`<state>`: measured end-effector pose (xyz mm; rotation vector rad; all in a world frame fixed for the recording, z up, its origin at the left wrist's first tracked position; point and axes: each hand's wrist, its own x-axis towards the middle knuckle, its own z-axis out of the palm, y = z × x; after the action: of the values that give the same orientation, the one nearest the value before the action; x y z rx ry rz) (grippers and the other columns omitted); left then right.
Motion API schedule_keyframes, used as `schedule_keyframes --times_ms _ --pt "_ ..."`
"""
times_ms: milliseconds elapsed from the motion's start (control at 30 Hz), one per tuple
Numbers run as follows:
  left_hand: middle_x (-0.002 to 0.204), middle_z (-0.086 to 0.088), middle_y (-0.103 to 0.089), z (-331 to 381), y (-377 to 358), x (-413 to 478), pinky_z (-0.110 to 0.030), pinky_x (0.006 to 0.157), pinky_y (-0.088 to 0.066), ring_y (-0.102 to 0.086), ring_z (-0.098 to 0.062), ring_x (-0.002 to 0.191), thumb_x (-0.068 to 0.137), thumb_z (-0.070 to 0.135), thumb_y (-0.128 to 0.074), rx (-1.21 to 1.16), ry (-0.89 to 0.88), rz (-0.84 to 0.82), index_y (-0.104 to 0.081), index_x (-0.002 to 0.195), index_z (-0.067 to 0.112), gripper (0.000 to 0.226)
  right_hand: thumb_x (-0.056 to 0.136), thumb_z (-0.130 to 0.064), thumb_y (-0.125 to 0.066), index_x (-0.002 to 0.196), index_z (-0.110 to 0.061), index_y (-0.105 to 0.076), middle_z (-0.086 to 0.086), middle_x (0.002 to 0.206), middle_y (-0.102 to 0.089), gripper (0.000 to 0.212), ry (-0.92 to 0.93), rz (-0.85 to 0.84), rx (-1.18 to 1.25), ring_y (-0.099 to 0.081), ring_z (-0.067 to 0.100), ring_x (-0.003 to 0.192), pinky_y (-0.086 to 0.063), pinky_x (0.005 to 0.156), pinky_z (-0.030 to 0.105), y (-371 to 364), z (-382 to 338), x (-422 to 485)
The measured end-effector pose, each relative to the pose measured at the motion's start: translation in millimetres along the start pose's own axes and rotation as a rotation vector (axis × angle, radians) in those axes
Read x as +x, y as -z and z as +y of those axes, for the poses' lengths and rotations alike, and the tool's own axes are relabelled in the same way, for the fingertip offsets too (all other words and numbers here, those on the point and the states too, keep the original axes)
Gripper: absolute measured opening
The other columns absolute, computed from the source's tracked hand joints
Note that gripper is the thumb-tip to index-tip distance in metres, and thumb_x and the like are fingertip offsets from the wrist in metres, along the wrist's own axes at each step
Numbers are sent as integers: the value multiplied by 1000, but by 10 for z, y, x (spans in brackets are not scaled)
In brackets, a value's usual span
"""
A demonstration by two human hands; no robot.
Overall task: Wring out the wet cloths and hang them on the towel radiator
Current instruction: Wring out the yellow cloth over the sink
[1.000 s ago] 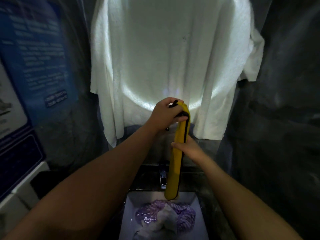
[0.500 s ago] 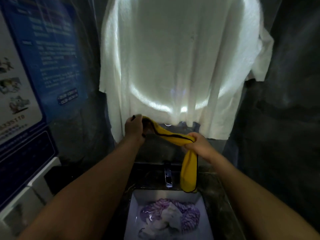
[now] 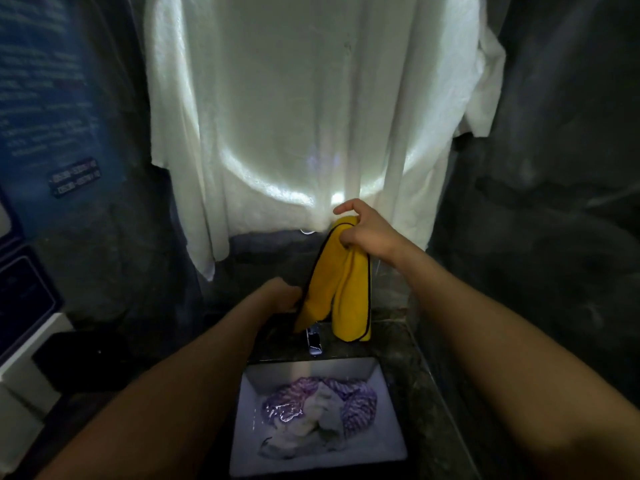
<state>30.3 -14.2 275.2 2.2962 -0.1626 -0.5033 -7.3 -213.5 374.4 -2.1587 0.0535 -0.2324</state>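
From the head view, the right hand (image 3: 369, 233) has its fingers closed on the top of the yellow cloth (image 3: 334, 289), draped in 2 folds above the tap (image 3: 313, 341), while the left hand (image 3: 282, 294) pinches its lower edge, grip partly hidden; wringing seems finished, and next it needs lifting to a free rail, none visible behind the white towel (image 3: 311, 116), with more cloths (image 3: 320, 405) waiting in the sink (image 3: 391, 448).

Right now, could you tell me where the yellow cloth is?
In the head view, the yellow cloth hangs folded from the right hand, centre frame, above the tap and below the white towel.
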Motion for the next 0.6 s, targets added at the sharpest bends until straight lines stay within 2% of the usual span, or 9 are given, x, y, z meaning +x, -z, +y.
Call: schedule_keyframes --times_ms 67,133,167,233,267,333,433,533,600 --pt "127 -20 -61 75 -23 60 -27 82 -46 -60 -32 114 93 6 -56 -55 -149 56 -58 129 -1 37 74 -3 -65 118 -30 -55 7 67 -48 52 24 -36 -39 -46 17 51 -39 50 27 35 -41 15" --pt "130 -19 -60 131 -43 129 -32 89 -51 -60 -31 115 91 -8 -50 -236 -268 6 -54 132 5 43 76 -7 -66 120 -33 -51 6 69 -47 53 35 -68 -74 -45 15 52 -38 51 26 64 -79 29" --pt "127 -15 -61 163 -72 133 -31 87 -54 -61 -27 111 91 -13 -46 -320 -321 -42 -52 131 7 45 77 -10 -67 121 -34 -50 6 71 -47 53 41 -80 -89 -45 15 54 -38 52 27 78 -94 38" --pt "117 -5 -60 226 -122 90 -15 73 -54 -61 -15 101 92 -17 -43 -387 -401 -106 -47 133 8 48 78 -15 -67 120 -35 -49 7 72 -47 50 60 -94 -139 -45 15 56 -38 53 28 98 -126 56" --pt "117 -4 -58 250 -151 66 -13 69 -53 -60 -15 101 93 -16 -44 -407 -434 -122 -45 135 8 49 77 -17 -66 119 -35 -48 7 72 -46 49 67 -92 -168 -45 14 56 -38 53 28 107 -140 58" --pt "122 -7 -57 285 -206 36 -16 68 -52 -59 -20 106 89 -15 -52 -457 -480 -153 -41 138 9 56 76 -19 -66 115 -35 -49 7 70 -47 45 77 -56 -207 -45 14 56 -38 54 29 129 -155 62" --pt "119 -1 -58 294 -303 86 -26 74 -54 -59 -22 108 80 -10 -63 -475 -517 -122 -39 140 16 69 75 -21 -68 111 -33 -51 6 69 -50 42 88 11 -227 -47 13 57 -41 57 31 179 -182 60" --pt "120 -4 -60 199 -397 208 -49 79 -56 -64 -29 104 72 14 -70 -390 -599 -7 -34 147 26 84 73 -19 -70 110 -31 -55 9 77 -56 41 98 73 -181 -53 17 63 -47 61 35 244 -217 82" --pt "131 1 -56 185 -439 241 -50 89 -55 -62 -22 115 71 28 -80 -355 -616 17 -28 148 34 94 75 -16 -70 110 -28 -58 11 82 -58 39 105 115 -122 -56 19 67 -50 63 36 280 -249 100"
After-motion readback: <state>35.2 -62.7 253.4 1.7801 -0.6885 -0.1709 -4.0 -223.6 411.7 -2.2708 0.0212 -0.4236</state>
